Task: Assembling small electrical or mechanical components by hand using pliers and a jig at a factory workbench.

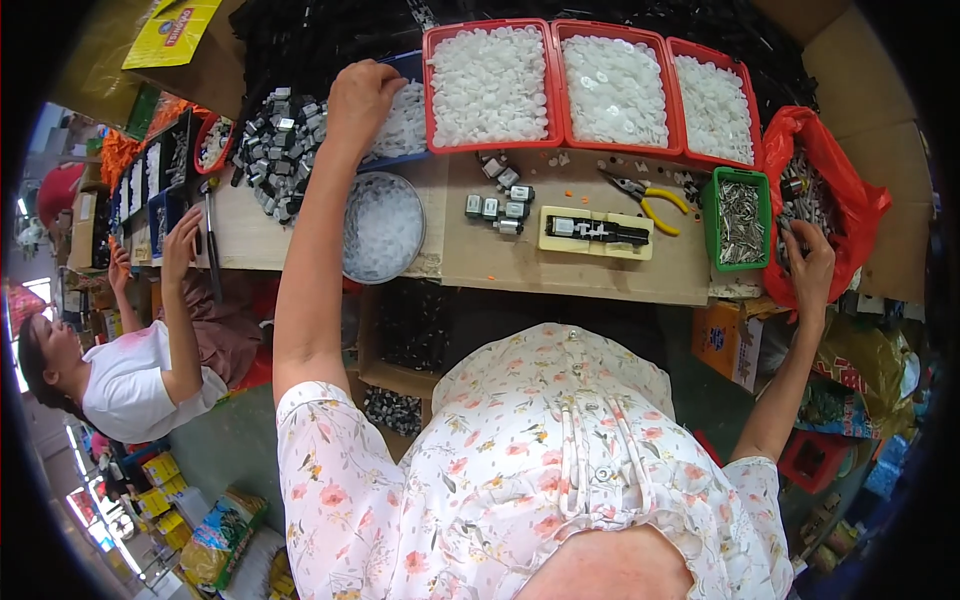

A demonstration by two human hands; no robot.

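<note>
My left hand reaches far forward, its fingers bent down onto a heap of small white plastic parts in a blue tray, beside a pile of small grey motors. Whether it holds a part is hidden. My right hand is stretched out to the right, fingers inside a red plastic bag of small metal parts, touching them. On the cardboard worktop between the hands lie a yellowish jig with a black insert and several loose motors.
Three red trays of white parts line the back. A round metal bowl of white parts, yellow-handled pliers and a green bin of metal pins sit on the worktop. Another person works at left, hand on the bench.
</note>
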